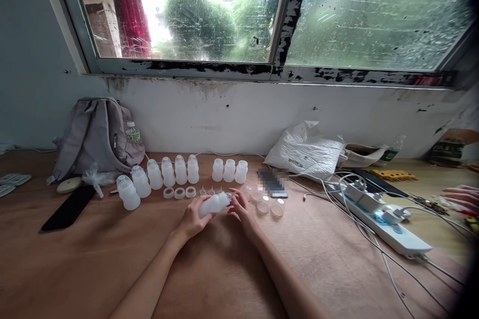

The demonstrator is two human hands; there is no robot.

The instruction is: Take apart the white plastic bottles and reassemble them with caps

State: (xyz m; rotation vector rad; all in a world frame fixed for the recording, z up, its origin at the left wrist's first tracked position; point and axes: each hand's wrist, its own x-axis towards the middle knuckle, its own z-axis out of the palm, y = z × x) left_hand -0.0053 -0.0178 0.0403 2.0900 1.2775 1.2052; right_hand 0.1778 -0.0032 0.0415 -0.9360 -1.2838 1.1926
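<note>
A frosted white baby bottle (211, 206) lies tilted on its side between my hands, its top end pointing right. My left hand (193, 220) is wrapped around the bottle's body. The fingers of my right hand (243, 209) close about the bottle's top end, where a clear part shows; its exact shape is hard to make out. Just behind are white collar rings (179, 193) in a row and small clear nipples (202, 191), partly hidden by the bottle. Clear round caps (277, 208) sit to the right of my right hand.
Capped bottles (168, 172) form a row at the left, with uncapped bottles (229, 171) at the back middle. A backpack (93, 134), a black phone (69, 208), a silver bag (307, 149) and a power strip (396, 234) with cables surround them. Another person's hand (462, 197) shows far right.
</note>
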